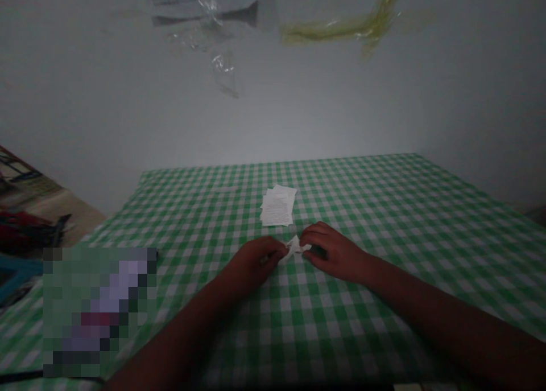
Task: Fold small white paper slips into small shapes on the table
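Note:
A small piece of folded white paper (294, 245) is held between my two hands, just above or on the checked cloth. My left hand (260, 258) pinches its left side between thumb and fingers. On the other side, my right hand (328, 248) grips the paper's right end with thumb and curled fingers. Parts of the paper are hidden behind the fingertips, and its exact folds are too small to make out. Just beyond the hands lies a loose stack of printed white sheets (277, 207), slightly fanned out.
A green and white checked tablecloth (362, 192) covers the table up to the white wall (273, 112). At the left, a blurred-out phone-like object (113, 297) lies beside a black cable (21, 375). Taped papers and yellow tape (333, 33) are on the wall. Red and blue items stand beyond the table's left edge.

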Motion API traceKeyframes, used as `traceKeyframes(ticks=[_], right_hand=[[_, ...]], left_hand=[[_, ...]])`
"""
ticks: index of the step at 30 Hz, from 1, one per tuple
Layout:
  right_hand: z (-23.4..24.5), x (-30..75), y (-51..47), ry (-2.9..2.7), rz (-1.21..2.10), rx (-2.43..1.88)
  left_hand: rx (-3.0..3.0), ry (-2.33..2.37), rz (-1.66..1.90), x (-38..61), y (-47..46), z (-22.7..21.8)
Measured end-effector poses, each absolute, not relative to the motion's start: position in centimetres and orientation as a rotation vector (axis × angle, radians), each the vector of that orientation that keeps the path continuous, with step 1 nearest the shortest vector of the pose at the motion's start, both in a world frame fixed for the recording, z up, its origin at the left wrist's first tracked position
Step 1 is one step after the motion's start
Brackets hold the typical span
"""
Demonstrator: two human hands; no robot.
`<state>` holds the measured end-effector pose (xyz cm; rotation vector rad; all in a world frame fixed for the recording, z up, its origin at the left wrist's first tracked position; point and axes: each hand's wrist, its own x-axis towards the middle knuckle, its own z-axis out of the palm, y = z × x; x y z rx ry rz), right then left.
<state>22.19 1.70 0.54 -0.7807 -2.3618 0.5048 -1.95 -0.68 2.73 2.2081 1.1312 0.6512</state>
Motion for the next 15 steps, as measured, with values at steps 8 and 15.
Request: traceKeyframes(ticks=[8, 15], right_hand=[[1.4, 20.4, -0.9, -1.983, 0.883, -0.893], [0.9, 19.6, -1.7, -1.644, 1.295, -0.802]], left_hand=[[2.016, 0.929, 0.735, -1.4, -1.4, 2.7], [1.706, 0.999, 0.895, -0.8, -1.7, 1.6]])
